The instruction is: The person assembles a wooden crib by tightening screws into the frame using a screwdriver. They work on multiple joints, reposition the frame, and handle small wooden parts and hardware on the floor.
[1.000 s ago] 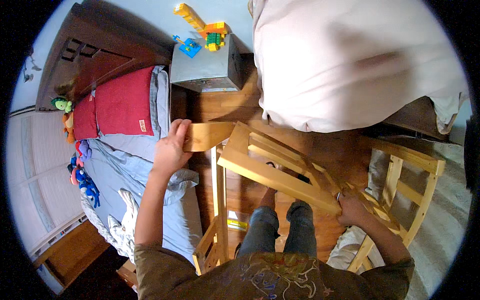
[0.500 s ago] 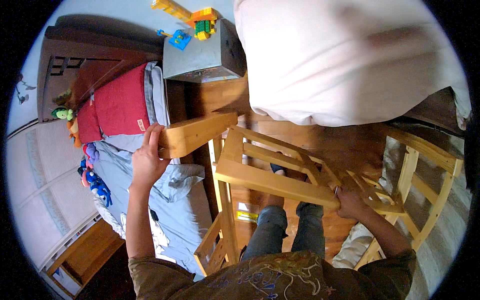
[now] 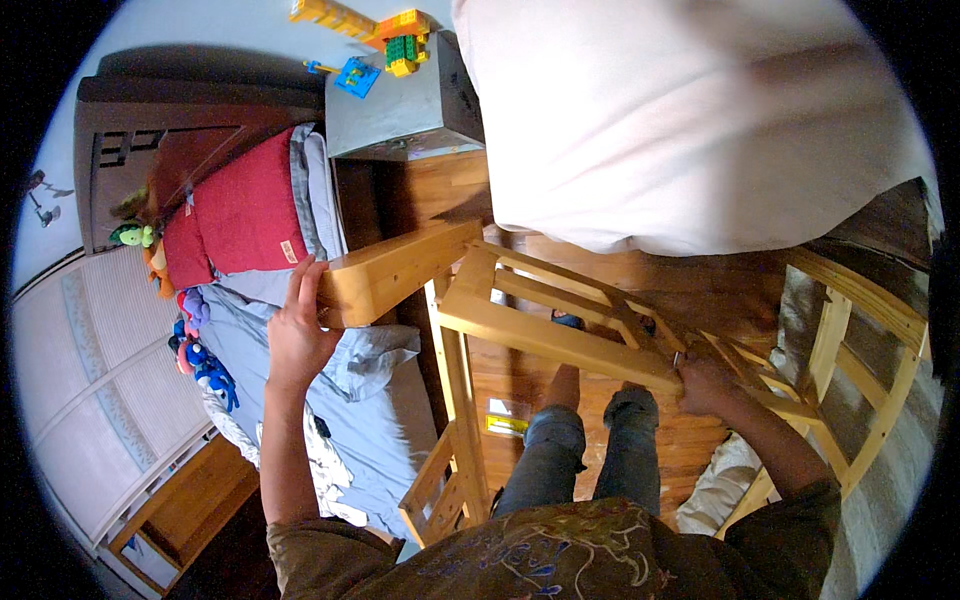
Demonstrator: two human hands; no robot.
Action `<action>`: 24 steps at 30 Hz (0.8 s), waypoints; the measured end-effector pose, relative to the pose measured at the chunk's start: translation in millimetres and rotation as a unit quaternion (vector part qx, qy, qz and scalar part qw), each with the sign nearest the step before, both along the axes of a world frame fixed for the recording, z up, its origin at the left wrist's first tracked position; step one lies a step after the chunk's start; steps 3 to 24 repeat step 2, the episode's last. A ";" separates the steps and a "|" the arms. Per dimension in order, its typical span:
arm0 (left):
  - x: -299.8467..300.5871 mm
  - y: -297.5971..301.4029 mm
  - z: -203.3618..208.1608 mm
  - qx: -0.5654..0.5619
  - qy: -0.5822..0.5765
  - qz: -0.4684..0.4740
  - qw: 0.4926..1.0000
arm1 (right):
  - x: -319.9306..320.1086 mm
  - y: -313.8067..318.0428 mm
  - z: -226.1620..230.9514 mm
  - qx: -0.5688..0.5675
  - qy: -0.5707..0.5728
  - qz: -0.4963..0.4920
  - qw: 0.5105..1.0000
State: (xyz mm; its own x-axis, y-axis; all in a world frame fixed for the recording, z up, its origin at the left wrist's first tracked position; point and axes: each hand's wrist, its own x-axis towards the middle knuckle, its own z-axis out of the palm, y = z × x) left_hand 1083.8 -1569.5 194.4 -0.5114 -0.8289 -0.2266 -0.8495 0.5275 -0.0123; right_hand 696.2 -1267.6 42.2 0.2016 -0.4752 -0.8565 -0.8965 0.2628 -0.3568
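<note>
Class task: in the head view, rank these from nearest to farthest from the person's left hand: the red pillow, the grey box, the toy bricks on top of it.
From the left hand:
1. Red pillow, just above the hand on the bed.
2. Grey box, farther up, to the right.
3. Toy bricks, at the top edge, on the box.

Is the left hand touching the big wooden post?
Touching. The head view shows the left hand wrapped over the end of the wooden post.

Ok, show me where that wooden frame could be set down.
Bare wood floor between the grey nightstand and the wooden frame held by the left hand and right hand. The blue bed is rumpled; the right side is crowded with slatted rails.
</note>
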 end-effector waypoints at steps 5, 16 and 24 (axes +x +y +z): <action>2.3 -1.2 -0.8 0.004 0.000 0.003 1.000 | 0.4 -5.5 0.3 0.002 0.002 -0.008 1.000; 2.3 -1.2 -0.8 0.004 0.000 0.003 1.000 | 0.4 -5.5 0.3 0.002 0.002 -0.008 1.000; 2.3 -1.2 -0.8 0.004 0.000 0.003 1.000 | 0.4 -5.5 0.3 0.002 0.002 -0.008 1.000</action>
